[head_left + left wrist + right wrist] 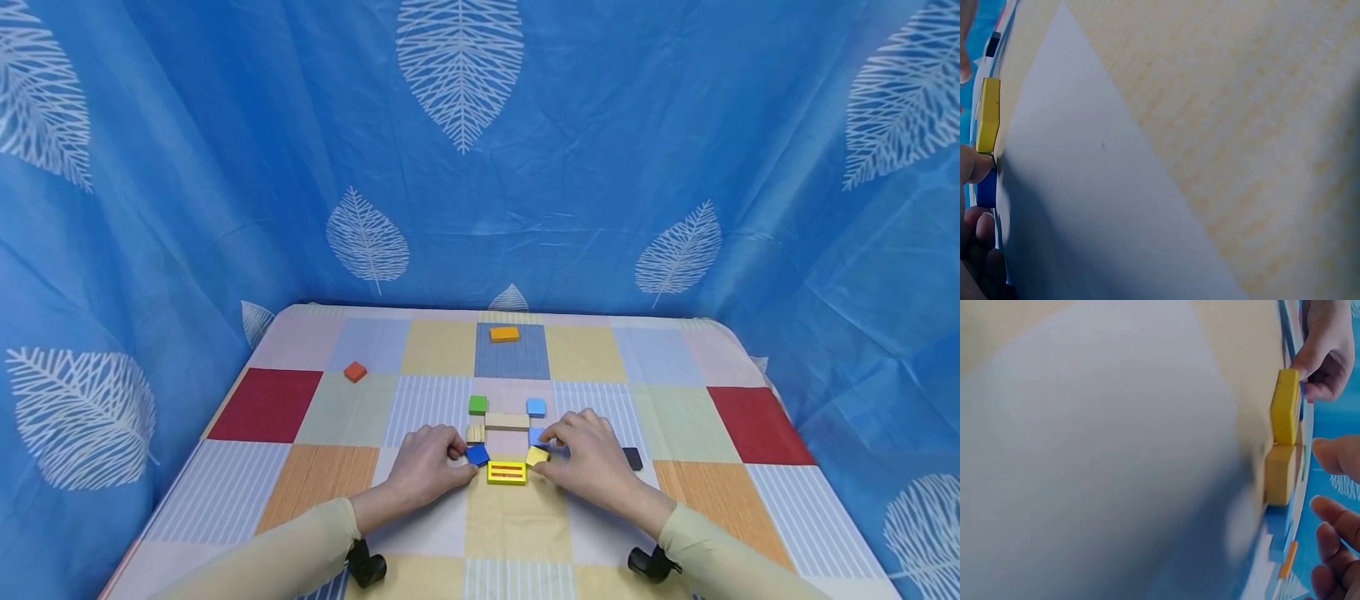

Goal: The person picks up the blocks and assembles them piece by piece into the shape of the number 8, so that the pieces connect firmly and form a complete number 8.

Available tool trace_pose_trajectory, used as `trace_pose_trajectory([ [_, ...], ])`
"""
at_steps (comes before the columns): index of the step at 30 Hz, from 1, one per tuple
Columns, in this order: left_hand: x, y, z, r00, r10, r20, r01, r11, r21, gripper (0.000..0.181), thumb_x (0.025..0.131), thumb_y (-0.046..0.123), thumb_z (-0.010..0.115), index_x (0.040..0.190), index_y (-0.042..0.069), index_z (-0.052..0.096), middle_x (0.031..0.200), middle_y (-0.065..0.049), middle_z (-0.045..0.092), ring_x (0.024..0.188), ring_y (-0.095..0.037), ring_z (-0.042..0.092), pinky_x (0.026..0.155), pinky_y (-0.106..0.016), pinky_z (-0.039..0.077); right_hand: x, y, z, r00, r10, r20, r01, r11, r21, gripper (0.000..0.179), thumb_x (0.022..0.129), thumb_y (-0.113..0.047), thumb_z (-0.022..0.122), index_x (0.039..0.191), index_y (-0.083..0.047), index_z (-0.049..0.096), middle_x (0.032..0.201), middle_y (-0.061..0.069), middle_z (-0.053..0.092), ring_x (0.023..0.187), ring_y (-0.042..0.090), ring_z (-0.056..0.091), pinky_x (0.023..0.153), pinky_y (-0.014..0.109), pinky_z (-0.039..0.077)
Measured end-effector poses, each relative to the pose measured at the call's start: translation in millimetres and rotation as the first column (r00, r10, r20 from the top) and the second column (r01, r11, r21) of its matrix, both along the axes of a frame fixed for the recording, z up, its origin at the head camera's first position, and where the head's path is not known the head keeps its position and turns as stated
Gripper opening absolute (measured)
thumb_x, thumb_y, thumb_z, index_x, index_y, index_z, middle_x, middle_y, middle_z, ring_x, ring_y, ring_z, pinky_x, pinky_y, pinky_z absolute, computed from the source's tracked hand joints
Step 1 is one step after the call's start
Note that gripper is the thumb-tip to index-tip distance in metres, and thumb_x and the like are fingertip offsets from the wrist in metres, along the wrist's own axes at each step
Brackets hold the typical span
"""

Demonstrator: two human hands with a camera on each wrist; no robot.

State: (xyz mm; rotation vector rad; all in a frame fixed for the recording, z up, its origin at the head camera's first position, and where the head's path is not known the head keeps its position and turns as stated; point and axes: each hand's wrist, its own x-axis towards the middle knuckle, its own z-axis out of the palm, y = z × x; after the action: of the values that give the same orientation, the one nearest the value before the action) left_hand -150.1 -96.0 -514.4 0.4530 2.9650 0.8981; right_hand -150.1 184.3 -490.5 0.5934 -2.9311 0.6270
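In the head view my left hand pinches a dark blue block between thumb and fingers. The left wrist view shows the thumb on this blue block, close against the end of a yellow block. My right hand hovers around a pale yellow block. In the right wrist view, its thumb and fingers are spread apart, off the pale yellow block. Between the two hands lies a bright yellow block with red stripes, at the near side of the block arrangement.
Behind it lie a long wooden block, a striped wooden block, a green block and a light blue block. Farther off are an orange block and a red block. A black piece lies beside the right wrist.
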Motion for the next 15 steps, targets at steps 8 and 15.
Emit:
trace_pose_trajectory([
  [8, 0.3, -0.6, -0.5, 1.000, 0.000, -0.014, 0.000, 1.000, -0.007, 0.025, 0.077, 0.036, 0.083, 0.085, 0.019, 0.067, 0.077, 0.013, 0.056, 0.074, -0.009, 0.048, 0.076, -0.036, 0.038, 5.3, 10.0, -11.1, 0.995, -0.068, 0.071, 0.070, 0.997, -0.015, 0.030, 0.075, -0.049, 0.087, 0.092, -0.028, 0.072, 0.090, -0.013, 0.058, 0.086, 0.011, 0.045, 0.079, 0.038, 0.040],
  [15, -0.4, 0.2, -1.1, 1.000, 0.004, -0.003, -0.004, 1.000, -0.011, 0.024, 0.078, 0.036, 0.083, 0.085, 0.020, 0.067, 0.077, 0.013, 0.056, 0.075, -0.009, 0.048, 0.077, -0.037, 0.038, 6.6, 6.0, -18.6, 0.994, -0.074, 0.075, 0.074, 0.997, 0.001, 0.029, 0.078, -0.046, 0.086, 0.091, -0.025, 0.070, 0.086, -0.013, 0.054, 0.081, 0.010, 0.044, 0.073, 0.035, 0.041],
])
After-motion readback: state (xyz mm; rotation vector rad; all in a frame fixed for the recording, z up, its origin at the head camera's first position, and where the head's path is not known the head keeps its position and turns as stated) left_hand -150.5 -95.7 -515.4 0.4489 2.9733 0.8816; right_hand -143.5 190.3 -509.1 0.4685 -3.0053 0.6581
